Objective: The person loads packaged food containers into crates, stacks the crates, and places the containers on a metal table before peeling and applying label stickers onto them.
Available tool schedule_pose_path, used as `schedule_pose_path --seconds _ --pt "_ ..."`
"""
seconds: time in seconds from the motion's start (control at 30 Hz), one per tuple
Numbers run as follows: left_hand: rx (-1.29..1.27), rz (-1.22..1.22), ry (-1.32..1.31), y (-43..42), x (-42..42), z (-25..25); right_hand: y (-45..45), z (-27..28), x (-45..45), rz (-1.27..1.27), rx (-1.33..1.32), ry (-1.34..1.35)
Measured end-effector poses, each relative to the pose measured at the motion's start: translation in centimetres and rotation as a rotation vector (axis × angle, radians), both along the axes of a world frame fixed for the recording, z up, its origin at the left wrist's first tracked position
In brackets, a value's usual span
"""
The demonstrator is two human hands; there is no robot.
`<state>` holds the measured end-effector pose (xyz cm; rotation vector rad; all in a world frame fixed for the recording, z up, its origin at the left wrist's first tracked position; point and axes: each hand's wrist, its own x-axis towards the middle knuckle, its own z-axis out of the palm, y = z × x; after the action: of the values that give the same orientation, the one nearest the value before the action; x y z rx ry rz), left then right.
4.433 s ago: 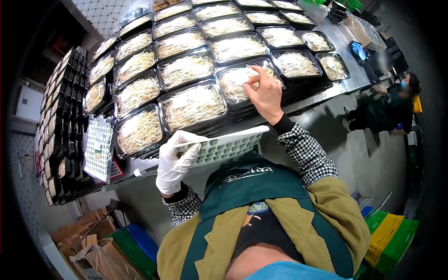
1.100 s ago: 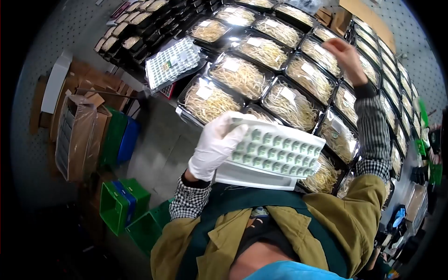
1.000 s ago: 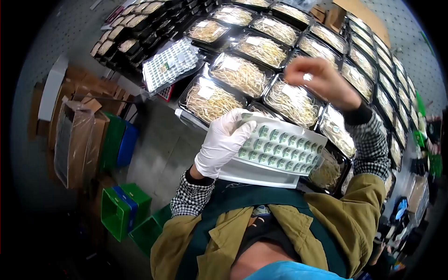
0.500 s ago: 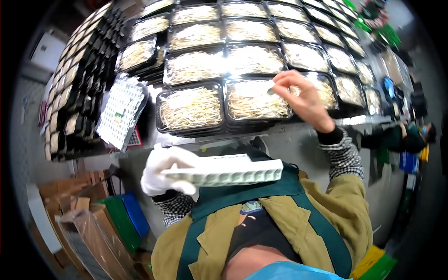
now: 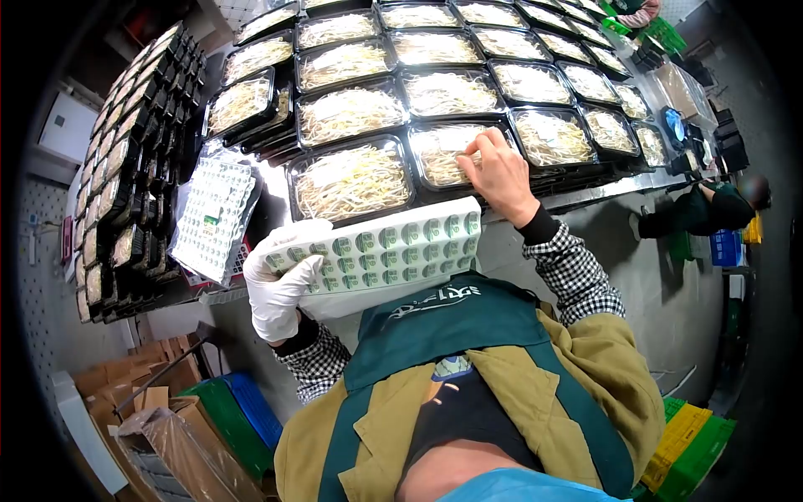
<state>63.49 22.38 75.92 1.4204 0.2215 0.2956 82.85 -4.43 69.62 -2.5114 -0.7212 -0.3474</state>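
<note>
My left hand (image 5: pixel 286 280), in a white glove, grips the left end of a sheet of round green stickers (image 5: pixel 393 249), which hangs in front of my apron. My bare right hand (image 5: pixel 500 174) is over the right part of a black tray of bean sprouts (image 5: pixel 439 152) in the front row. Its thumb and index finger are close together at the film; whether a sticker is between them is too small to tell. Just left of it is another wrapped sprout tray (image 5: pixel 351 180) with a pale label.
More stickers (image 5: pixel 213 213) lie in clear plastic on the table's left. Stacked sprout trays (image 5: pixel 125 167) stand at far left. Cardboard boxes (image 5: pixel 180 443) and a green crate (image 5: pixel 230 427) are lower left. A person (image 5: pixel 711 205) is at right, a co-worker (image 5: pixel 640 12) at upper right.
Since half a second ago, my right hand has moved left and down onto the tray. The sticker sheet has tilted so its printed face shows. The view has shifted slightly.
</note>
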Motion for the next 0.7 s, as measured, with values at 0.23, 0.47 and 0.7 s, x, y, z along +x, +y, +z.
schedule_pose_path --seconds 0.23,0.47,0.7 --pt "0.022 0.156 -0.058 0.3 -1.7 -0.2 -1.7 1.3 4.6 0.076 -0.186 0.3" --pt "0.059 0.348 -0.048 -0.4 -0.9 0.0 0.8 7.4 -2.2 0.435 0.654 0.884" --pt "0.164 0.356 -0.155 -0.4 -0.2 -0.9 3.4 6.9 -3.9 0.486 0.903 0.747"
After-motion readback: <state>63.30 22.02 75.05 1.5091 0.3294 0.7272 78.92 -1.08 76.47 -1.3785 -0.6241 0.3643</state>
